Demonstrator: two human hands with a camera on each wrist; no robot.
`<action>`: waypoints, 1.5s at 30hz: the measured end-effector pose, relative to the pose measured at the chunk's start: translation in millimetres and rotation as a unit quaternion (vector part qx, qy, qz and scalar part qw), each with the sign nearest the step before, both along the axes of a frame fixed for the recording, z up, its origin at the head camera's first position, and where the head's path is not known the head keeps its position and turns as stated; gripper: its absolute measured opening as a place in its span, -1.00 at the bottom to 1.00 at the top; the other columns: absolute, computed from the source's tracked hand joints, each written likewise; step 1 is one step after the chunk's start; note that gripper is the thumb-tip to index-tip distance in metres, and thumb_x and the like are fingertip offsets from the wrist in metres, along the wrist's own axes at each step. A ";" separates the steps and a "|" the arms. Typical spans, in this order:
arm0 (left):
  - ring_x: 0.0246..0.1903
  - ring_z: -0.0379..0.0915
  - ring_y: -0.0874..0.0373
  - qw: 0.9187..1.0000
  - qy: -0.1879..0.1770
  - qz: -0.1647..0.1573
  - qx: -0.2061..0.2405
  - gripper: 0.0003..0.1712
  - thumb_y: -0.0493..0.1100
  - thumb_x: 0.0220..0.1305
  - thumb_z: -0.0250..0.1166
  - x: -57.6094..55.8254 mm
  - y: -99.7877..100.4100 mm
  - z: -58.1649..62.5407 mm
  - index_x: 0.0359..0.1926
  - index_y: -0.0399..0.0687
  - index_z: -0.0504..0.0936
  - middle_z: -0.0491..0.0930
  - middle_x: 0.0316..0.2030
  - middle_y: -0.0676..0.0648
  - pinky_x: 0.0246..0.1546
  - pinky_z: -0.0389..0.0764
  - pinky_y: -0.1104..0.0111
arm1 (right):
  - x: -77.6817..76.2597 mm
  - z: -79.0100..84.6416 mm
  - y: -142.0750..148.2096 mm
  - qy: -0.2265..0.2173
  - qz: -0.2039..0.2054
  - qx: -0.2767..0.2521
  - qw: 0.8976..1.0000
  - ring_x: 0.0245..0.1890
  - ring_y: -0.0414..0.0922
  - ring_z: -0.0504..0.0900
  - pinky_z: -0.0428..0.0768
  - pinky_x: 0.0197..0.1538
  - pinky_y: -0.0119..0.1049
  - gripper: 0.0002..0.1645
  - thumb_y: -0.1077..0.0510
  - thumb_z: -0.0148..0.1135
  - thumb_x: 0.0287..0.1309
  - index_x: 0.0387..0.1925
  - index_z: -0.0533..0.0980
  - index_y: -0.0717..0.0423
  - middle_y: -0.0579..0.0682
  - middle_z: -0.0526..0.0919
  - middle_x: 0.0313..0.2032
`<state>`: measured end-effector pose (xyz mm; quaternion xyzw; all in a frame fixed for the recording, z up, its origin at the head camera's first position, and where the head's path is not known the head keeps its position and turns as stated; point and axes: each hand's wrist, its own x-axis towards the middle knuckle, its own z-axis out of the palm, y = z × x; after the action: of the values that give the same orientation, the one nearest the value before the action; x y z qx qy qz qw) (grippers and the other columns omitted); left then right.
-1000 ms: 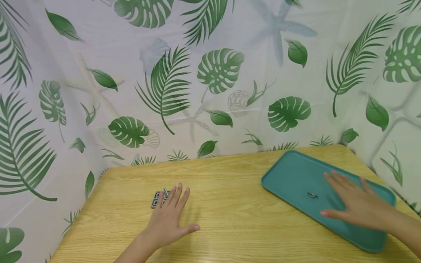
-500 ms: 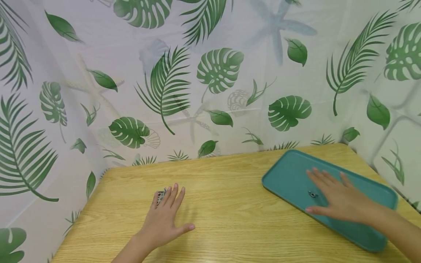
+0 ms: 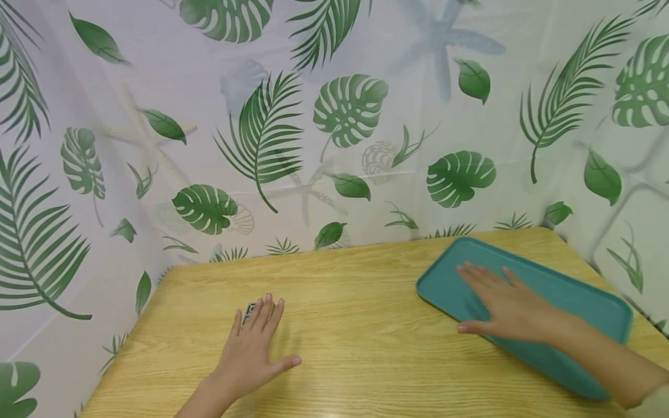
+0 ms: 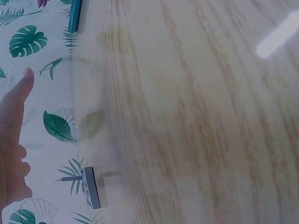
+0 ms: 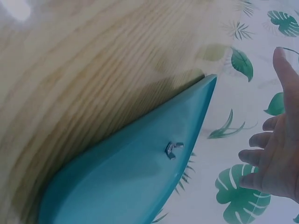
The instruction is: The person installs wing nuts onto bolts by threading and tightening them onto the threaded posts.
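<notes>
My left hand (image 3: 250, 355) hovers over the left of the table, fingers spread and holding nothing. Behind its fingertips, partly covered in the head view, lies a small grey block with round holes (image 3: 250, 314). From the left wrist the block (image 4: 92, 189) shows side-on, a thin metal pin (image 4: 70, 178) standing up from it. My right hand (image 3: 514, 310), fingers extended, is held above the teal tray (image 3: 580, 296) and holds nothing. A metal wing nut (image 5: 173, 150) rests on the tray in the right wrist view; in the head view the right hand hides it.
The wooden table (image 3: 360, 325) has the tray set at an angle on its right side. A white leaf-print cloth (image 3: 292, 145) hangs along the table's back and both sides.
My right hand has moved left across the tray, covering the wing nut in the head view. My left hand has shifted slightly left, hiding more of the block.
</notes>
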<state>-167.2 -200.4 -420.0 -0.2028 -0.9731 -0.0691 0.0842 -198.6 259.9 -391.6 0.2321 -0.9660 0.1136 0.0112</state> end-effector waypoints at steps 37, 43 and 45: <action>0.40 -0.12 -0.22 0.998 -0.017 0.058 0.030 0.13 0.37 0.12 0.20 -1.3 -35.9 -8.9 0.46 -0.19 -0.04 -0.09 0.44 -0.27 0.30 -0.07 -0.30 | -28.0 -22.8 -90.0 -0.022 0.084 0.025 0.996 0.39 0.23 0.07 -0.03 0.36 0.31 0.17 -0.44 0.13 0.05 0.44 -0.01 0.19 0.24 0.03 0.42; 0.39 -0.07 -0.23 0.997 -0.011 0.063 0.031 0.16 0.38 0.12 0.19 -1.9 -43.7 -13.0 0.46 -0.22 -0.08 -0.07 0.43 -0.29 0.29 -0.02 -0.29 | -29.2 -24.8 -101.2 -0.038 0.097 0.012 0.995 0.38 0.27 0.05 -0.02 0.37 0.29 0.18 -0.42 0.14 0.06 0.44 -0.03 0.22 0.27 -0.01 0.42; 0.38 -0.05 -0.23 0.997 -0.010 0.064 0.033 0.16 0.38 0.12 0.20 -1.9 -45.8 -13.8 0.46 -0.22 -0.08 -0.06 0.42 -0.30 0.29 0.00 -0.28 | -29.9 -27.1 -104.7 -0.049 0.101 0.001 0.994 0.38 0.28 0.04 -0.01 0.38 0.26 0.18 -0.40 0.15 0.07 0.44 -0.05 0.23 0.28 -0.03 0.43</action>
<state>-169.0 -246.2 -433.8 -0.1368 -0.9821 -0.0973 0.0852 -228.5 155.2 -418.7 0.3222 -0.9372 0.1248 -0.0478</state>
